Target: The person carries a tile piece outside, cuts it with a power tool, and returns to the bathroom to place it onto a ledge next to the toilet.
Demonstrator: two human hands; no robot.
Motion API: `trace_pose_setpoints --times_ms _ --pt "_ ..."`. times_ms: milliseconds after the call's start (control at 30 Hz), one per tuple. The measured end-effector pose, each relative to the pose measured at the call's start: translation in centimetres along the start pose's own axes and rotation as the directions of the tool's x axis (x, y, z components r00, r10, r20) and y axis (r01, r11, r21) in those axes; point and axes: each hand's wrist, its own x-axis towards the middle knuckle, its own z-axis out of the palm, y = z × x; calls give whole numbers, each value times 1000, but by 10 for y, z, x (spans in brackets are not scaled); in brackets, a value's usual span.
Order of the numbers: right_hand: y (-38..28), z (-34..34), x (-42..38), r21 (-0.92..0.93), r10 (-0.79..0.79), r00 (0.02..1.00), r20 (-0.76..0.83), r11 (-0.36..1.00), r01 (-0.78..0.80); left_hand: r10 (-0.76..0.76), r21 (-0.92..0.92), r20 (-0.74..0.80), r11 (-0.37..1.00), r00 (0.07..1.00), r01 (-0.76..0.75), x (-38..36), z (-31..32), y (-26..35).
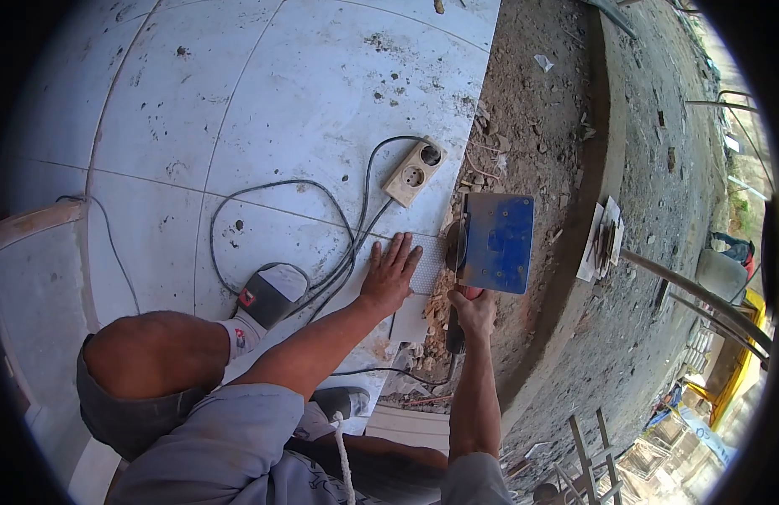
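My right hand [475, 313] is wrapped round the dark and red body of a corded tile cutter [495, 244]. The cutter's blue metal plate faces up, and its disc edge shows along the left side, over the floor's broken edge. With fingers stretched out, my left hand [391, 273] presses flat on a piece of white tile [427, 263] with a dimpled surface. That tile reaches up to the cutter's disc side. Another pale tile piece [409, 320] lies just below it. My right fingers are partly hidden by the blue plate.
A two-socket power strip [414, 172] lies on the white tiled floor [288, 101], with black cable [322, 187] looped near my shoe [274, 295]. Rubble-filled soil [532, 109] runs along the floor's edge, then a concrete curb [604, 135] with stacked tile scraps [604, 240]. Metal bars [701, 290] stand at right.
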Motion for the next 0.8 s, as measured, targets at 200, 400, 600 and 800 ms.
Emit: trace_pose_setpoints --times_ms 200,400,600,800 --pt "-9 -3 7 55 -60 998 -12 997 61 2 5 1 1000 1000 -2 0 0 1" --pt "-11 -5 14 -21 -66 998 4 998 67 -9 3 11 1000 1000 9 1 1 1" --pt "-2 -1 8 -1 -71 997 -1 997 71 -32 20 63 999 998 30 1 -5 3" --pt "-9 -2 0 2 4 1000 0 1000 -4 -23 -12 69 1000 997 24 0 -8 3"
